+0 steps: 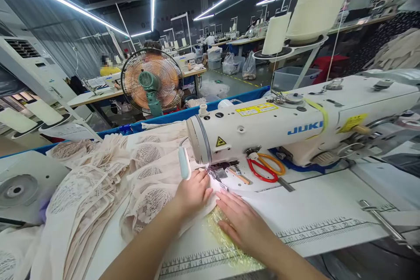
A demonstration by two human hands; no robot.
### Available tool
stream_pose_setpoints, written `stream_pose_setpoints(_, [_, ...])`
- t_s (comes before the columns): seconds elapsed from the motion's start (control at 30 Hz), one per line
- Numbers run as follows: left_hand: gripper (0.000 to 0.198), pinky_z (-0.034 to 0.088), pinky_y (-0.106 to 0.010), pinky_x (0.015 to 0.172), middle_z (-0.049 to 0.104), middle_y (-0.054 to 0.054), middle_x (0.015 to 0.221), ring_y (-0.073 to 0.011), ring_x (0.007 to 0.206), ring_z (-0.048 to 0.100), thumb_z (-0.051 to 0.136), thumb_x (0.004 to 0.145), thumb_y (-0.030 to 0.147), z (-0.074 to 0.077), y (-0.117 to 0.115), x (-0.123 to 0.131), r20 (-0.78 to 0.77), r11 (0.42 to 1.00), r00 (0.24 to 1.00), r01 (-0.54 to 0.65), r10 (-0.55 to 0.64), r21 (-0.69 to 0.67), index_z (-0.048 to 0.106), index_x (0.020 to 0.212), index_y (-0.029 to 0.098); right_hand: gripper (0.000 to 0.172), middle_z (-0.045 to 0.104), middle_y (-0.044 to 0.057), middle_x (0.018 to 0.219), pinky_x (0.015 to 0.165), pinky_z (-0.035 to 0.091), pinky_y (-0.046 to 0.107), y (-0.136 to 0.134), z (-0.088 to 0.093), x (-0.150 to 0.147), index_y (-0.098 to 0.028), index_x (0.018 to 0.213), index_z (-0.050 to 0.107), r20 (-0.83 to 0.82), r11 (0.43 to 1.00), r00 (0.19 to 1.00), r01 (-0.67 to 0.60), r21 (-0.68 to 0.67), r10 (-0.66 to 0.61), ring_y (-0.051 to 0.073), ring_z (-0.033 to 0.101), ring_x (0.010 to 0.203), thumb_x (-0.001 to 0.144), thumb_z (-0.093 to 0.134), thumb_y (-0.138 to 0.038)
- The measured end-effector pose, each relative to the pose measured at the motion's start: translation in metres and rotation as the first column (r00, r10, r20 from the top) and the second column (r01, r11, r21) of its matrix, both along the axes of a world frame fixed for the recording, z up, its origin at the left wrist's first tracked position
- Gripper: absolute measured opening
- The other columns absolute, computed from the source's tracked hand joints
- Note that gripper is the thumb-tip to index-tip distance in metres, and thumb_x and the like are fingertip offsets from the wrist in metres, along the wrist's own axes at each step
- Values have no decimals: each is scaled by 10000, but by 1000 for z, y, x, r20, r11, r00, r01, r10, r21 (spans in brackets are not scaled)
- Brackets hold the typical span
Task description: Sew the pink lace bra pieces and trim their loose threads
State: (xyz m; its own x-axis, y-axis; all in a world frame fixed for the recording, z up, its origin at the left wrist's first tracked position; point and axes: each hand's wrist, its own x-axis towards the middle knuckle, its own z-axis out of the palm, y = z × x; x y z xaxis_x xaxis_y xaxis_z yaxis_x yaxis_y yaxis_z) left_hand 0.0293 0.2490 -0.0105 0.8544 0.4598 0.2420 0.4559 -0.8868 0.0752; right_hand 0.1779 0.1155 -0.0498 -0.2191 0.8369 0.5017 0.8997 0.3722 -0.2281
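right hand (pixel 243 221) is lying flat, fingers straight and together, pressing a yellowish mesh strip (pixel 226 238) onto the surface (pixel 328 210). left hand (pixel 193 190) is curling over a lace piece (pixel 151 205) just beside the presser foot (pixel 218 171); pinching or only pressing, cannot tell. judgement: stitching is appearing under way, far from finished. a heap of lace pieces (pixel 92 183) is lying left. scissors (pixel 262 168) are resting under the sewing machine (pixel 295 127).
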Motion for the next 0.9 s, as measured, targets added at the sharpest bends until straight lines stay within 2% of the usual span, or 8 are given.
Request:
stream_pose_setpoints(0.17, [393,486,-437,895,571,-161,1222,-298,1111,522,454,861,314,5,-4,-2,-27,1000,1000,6,-7,-16,548,1170,90,330,589,142,1239,968,446,462,-1,1,0,-112,1136,587,-19,1000,1000,-10,10,10,280,505,1181,870,456,-256])
stream_pose_setpoints(0.47, [395,473,-449,907,578,-171,1202,-305,1094,522,460,857,308,5,-4,-2,-44,1000,999,28,-27,5,544,1172,85,327,586,142,1242,969,451,463,-2,4,0,-120,1146,577,-35,1000,999,-11,17,12,274,502,1187,868,452,-238])
stream_pose_setpoints(0.73, [411,453,-425,933,573,-179,1223,-302,1093,527,485,864,325,4,-18,7,-55,998,997,-52,53,25,558,1173,64,325,610,136,1208,961,459,467,-2,6,2,-131,1146,582,-34,999,999,-13,37,14,273,545,1133,858,475,-237])
stream_pose_setpoints(0.9, [397,460,-419,925,557,-160,1256,-293,1106,521,499,852,313,8,-18,4,-75,999,996,-54,53,-10,564,1171,85,300,622,123,1190,950,460,476,-3,5,2,-139,1109,597,-67,999,997,-20,48,23,274,551,1118,856,466,-232])
